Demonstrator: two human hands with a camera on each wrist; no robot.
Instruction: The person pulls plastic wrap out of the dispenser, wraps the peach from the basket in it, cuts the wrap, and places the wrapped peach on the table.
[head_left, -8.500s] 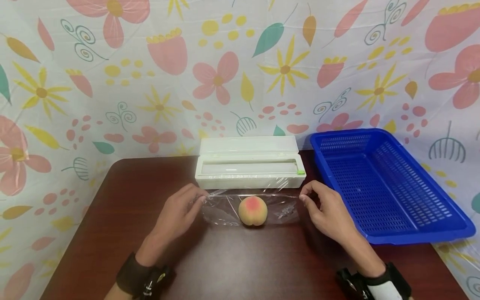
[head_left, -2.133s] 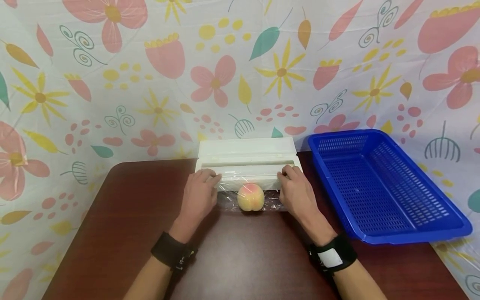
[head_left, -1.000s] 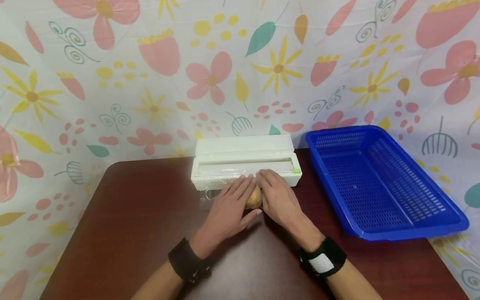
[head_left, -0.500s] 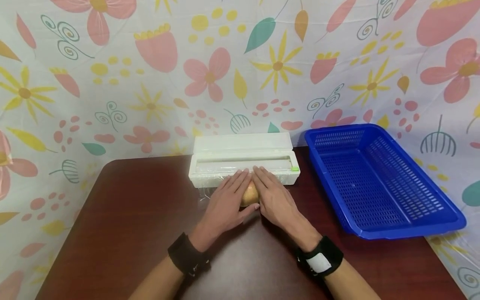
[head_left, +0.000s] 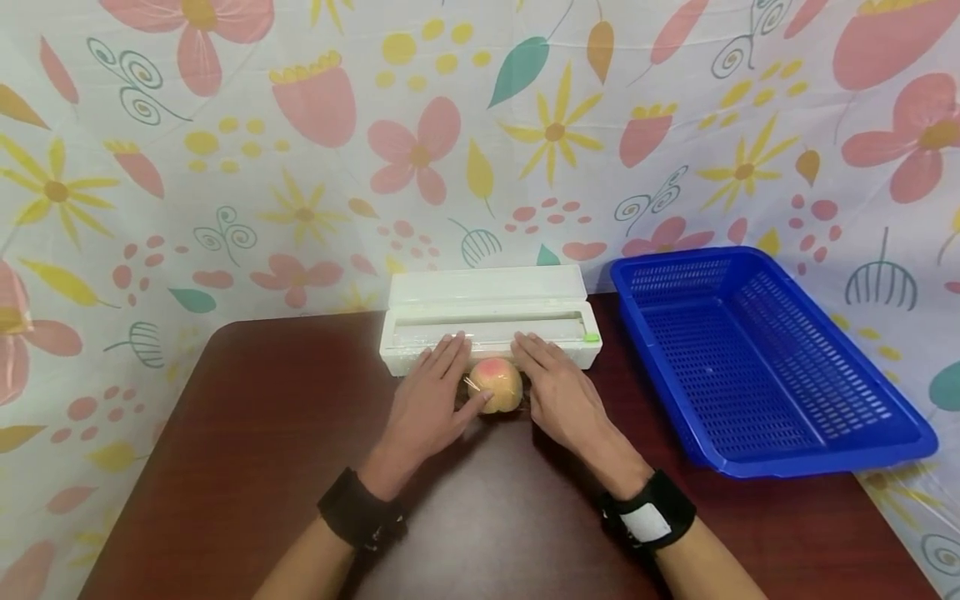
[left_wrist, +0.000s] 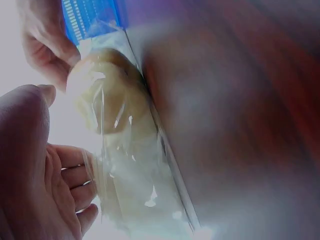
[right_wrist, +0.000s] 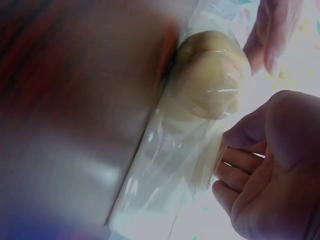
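Note:
A peach (head_left: pixel 495 396) with a pink top sits on the table, and clear cling film (left_wrist: pixel 135 175) lies over it with shiny creases. My left hand (head_left: pixel 426 402) is at its left side, fingers extended forward and thumb overlapping the fruit's lower left. On the other side, my right hand (head_left: pixel 566 398) has its fingers extended alongside the peach, slightly apart from it. In the right wrist view, the film (right_wrist: pixel 160 160) stretches in a strip from the peach past the right fingers. Just behind stands a white cling film dispenser (head_left: pixel 576 357), lid raised, its front partly hidden by the fingers.
A blue perforated plastic basket (head_left: pixel 825 464) stands at the right of the dark brown table (head_left: pixel 262 400). A green slider (head_left: pixel 592 337) sits at the dispenser's right end. Floral cloth (head_left: pixel 450 233) hangs directly behind the table.
Earlier both hands pinched the film ends and brought them back over the peach towards the dispenser. The hands then closed in around the peach; now they have spread apart, exposing it.

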